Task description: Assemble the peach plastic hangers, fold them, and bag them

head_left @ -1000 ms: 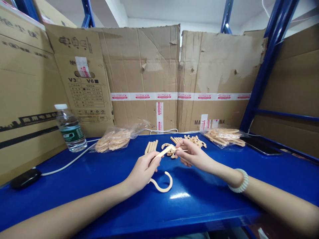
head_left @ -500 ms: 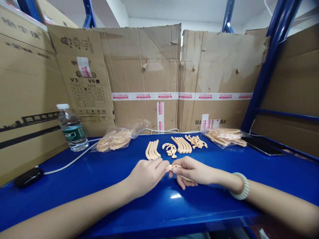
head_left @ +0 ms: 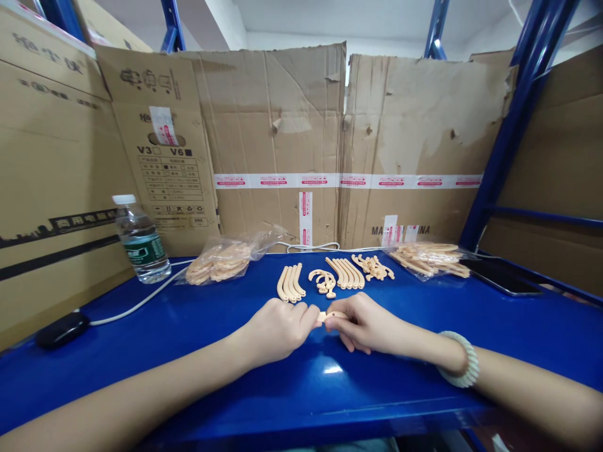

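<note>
Between my hands is a small beige plastic part (head_left: 333, 314) with a dark hole, mostly covered by fingers. My left hand (head_left: 280, 329) pinches its left end, knuckles up. The fingers of my right hand (head_left: 365, 323) are closed around its other end; whether it is one piece or two joined I cannot tell. Just beyond my hands lie curved beige strips (head_left: 291, 284) side by side, small hooked beige pieces (head_left: 324, 282), a second row of curved strips (head_left: 347, 274) and a pile of small curved pieces (head_left: 374, 267).
Clear bags of beige parts lie at the back left (head_left: 219, 262) and back right (head_left: 428, 258). A water bottle (head_left: 144, 245) stands on the left, near a black device (head_left: 63, 329) with a white cable. A phone (head_left: 504, 277) lies right. Cardboard (head_left: 277, 125) walls the blue table (head_left: 226, 402).
My hands stay together on the beige part. The lower fingers of my right hand have curled in, and my left hand has turned slightly. The view has shifted a little.
</note>
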The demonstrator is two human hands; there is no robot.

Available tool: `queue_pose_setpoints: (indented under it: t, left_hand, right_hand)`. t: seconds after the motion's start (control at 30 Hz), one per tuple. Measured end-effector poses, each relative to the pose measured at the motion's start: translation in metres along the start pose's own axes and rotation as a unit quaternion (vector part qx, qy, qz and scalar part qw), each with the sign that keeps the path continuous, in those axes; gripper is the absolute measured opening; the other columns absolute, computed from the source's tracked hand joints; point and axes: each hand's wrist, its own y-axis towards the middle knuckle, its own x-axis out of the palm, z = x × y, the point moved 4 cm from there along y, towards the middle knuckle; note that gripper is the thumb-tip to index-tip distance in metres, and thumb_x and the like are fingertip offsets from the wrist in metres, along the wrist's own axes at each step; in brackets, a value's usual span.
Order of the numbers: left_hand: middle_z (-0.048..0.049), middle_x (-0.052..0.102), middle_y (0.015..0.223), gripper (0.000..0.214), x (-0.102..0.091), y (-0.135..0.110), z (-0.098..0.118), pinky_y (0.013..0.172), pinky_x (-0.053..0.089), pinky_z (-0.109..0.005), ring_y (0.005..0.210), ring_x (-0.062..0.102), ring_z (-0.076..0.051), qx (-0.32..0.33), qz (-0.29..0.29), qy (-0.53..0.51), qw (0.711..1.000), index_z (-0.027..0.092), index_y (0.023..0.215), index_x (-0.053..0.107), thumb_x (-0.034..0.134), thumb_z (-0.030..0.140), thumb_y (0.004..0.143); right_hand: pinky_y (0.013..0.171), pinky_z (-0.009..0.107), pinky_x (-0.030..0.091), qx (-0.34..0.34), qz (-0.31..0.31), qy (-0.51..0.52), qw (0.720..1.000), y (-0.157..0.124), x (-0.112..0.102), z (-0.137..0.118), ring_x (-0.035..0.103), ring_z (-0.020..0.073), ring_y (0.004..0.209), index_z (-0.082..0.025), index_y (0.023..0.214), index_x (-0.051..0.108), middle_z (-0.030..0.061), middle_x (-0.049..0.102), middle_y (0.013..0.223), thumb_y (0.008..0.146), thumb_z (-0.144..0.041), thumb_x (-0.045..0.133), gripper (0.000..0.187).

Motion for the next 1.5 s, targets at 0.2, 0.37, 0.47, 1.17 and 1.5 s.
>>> queue_pose_setpoints:
  t: [0.2,0.37,0.47,1.17,1.5]
  left_hand:
    - [-0.0018,0.054,0.06,0.033,-0.004,0.001,0.001,0.038,0.024,-0.024,0.048,0.051,-0.013,-0.02,0.002,-0.004,1.0,0.014,0.078,0.052,0.028,0.019,0.1]
    - [-0.0019,0.055,0.057,0.038,0.004,-0.001,-0.009,0.041,0.032,-0.022,0.047,0.052,-0.013,-0.104,-0.029,-0.082,0.991,0.016,0.077,0.053,0.024,0.023,0.1]
    - [-0.0039,0.062,0.064,0.037,0.009,-0.002,-0.017,0.048,0.037,-0.023,0.053,0.058,-0.015,-0.176,-0.046,-0.144,0.973,0.017,0.08,0.054,0.025,0.027,0.1]
    - [-0.0031,0.063,0.075,0.02,0.019,-0.01,-0.031,0.067,0.048,-0.024,0.068,0.061,-0.013,-0.553,0.013,-0.697,0.456,0.013,0.097,0.059,0.057,0.026,0.081]
    - [-0.011,0.069,0.089,0.024,0.016,-0.009,-0.032,0.076,0.051,-0.031,0.094,0.064,-0.024,-0.556,0.054,-0.698,0.449,0.014,0.092,0.057,0.063,0.032,0.078]
  right_hand:
    - [0.045,0.019,0.037,-0.061,0.048,-0.079,0.994,-0.002,-0.004,-0.009,0.047,0.0078,0.04,-0.018,0.063,0.048,-0.0019,0.055,0.049,0.093,-0.044,0.046,0.04]
    - [0.048,0.022,0.03,-0.127,0.092,-0.206,0.966,-0.007,-0.004,-0.018,0.041,0.009,0.044,-0.017,0.07,0.054,-0.0005,0.053,0.053,0.096,-0.037,0.039,0.036]
    - [0.05,0.022,0.029,-0.136,0.107,-0.214,0.961,-0.006,-0.009,-0.022,0.038,0.0089,0.048,-0.017,0.07,0.054,-0.001,0.051,0.056,0.097,-0.035,0.038,0.036]
    - [0.077,0.029,0.05,-0.022,0.206,-0.414,0.886,0.016,-0.138,0.091,0.065,0.0203,0.082,-0.015,0.085,0.077,0.0106,0.07,0.09,0.073,0.001,0.048,0.035]
    - [0.085,0.037,0.051,-0.108,0.213,-0.397,0.886,0.01,-0.115,0.057,0.061,0.0231,0.095,-0.018,0.106,0.068,0.0111,0.066,0.101,0.086,-0.01,0.05,0.028]
